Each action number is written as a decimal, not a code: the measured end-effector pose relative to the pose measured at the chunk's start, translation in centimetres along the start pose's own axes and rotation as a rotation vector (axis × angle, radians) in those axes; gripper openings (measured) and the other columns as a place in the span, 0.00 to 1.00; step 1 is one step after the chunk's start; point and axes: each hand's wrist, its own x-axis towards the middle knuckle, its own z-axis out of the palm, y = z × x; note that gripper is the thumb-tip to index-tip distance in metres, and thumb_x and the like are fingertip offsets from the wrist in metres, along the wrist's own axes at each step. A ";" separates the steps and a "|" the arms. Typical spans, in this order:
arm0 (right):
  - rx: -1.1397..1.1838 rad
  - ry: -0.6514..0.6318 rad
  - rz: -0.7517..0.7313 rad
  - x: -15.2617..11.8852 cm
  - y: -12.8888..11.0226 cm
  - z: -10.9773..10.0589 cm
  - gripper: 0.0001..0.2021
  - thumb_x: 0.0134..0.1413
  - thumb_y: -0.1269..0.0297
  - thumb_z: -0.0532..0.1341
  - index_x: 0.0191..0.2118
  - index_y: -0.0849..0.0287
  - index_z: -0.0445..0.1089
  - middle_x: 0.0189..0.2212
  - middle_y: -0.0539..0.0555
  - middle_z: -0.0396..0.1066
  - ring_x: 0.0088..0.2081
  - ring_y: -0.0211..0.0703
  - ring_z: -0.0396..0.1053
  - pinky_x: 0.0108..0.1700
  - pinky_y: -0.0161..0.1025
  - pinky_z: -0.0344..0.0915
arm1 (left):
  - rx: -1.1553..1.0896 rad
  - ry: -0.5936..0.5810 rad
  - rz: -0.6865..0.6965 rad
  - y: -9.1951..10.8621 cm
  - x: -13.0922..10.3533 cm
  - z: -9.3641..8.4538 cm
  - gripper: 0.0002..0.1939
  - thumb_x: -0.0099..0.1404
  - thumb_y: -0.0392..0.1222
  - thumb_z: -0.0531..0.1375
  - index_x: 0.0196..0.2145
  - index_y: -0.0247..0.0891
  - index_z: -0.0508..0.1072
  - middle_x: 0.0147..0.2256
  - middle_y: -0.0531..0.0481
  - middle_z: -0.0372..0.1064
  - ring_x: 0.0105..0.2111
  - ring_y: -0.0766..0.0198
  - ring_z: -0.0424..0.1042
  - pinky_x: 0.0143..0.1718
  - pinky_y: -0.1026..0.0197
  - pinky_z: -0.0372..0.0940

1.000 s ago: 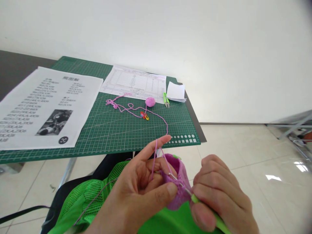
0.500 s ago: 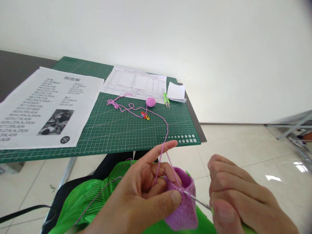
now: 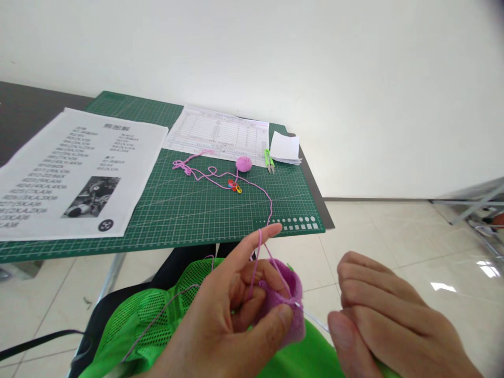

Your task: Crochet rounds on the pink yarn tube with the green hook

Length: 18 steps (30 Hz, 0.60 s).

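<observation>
My left hand (image 3: 240, 299) pinches the rim of a pink crocheted piece (image 3: 292, 328) between thumb and fingers. Pink yarn (image 3: 268, 197) loops over its raised index finger and runs down to the rim. At the right, my right hand (image 3: 389, 315) is closed around a crochet hook (image 3: 316, 319), whose green handle shows only a little below the palm. The hook's metal tip meets the stitches at the rim, beside my left thumb. On the mat lies a pink yarn ball (image 3: 243, 164), with loose strands to its left.
A green cutting mat (image 3: 189, 215) covers the dark table. On it are a printed pattern sheet (image 3: 51, 152), a form (image 3: 220, 134), white paper slips (image 3: 284, 147), green snips (image 3: 269, 161) and colored stitch markers (image 3: 235, 186). Green mesh fabric (image 3: 145, 315) lies on my lap.
The pink piece has tilted and shifted slightly left and up in my left hand. My right thumb has moved left along the hook, and the index-finger yarn loop has shifted.
</observation>
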 end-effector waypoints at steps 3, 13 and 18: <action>0.045 -0.029 0.009 0.0 0.3 -0.1 0.17 0.54 0.80 0.56 0.17 0.59 0.60 0.15 0.47 0.67 0.22 0.33 0.67 0.34 0.36 0.71 | -0.019 -0.010 0.008 -0.1 0.0 0.1 0.32 0.57 0.32 0.64 0.59 0.47 0.66 0.26 0.61 0.67 0.19 0.75 0.46 0.20 0.62 0.38; 0.212 -0.100 0.042 -0.1 0.9 -0.1 0.18 0.53 0.81 0.56 0.18 0.57 0.55 0.15 0.44 0.55 0.19 0.33 0.58 0.26 0.40 0.58 | -0.201 -0.164 -0.030 -1.0 0.5 -0.6 0.28 0.57 0.32 0.67 0.55 0.46 0.69 0.28 0.58 0.71 0.19 0.76 0.47 0.21 0.68 0.47; 0.346 -0.201 0.014 0.3 1.2 -0.7 0.17 0.54 0.82 0.53 0.20 0.56 0.55 0.15 0.44 0.54 0.20 0.32 0.57 0.27 0.39 0.60 | -0.207 -0.160 -0.042 -1.2 0.4 -0.5 0.28 0.59 0.34 0.66 0.56 0.43 0.68 0.29 0.56 0.69 0.24 0.72 0.59 0.27 0.68 0.53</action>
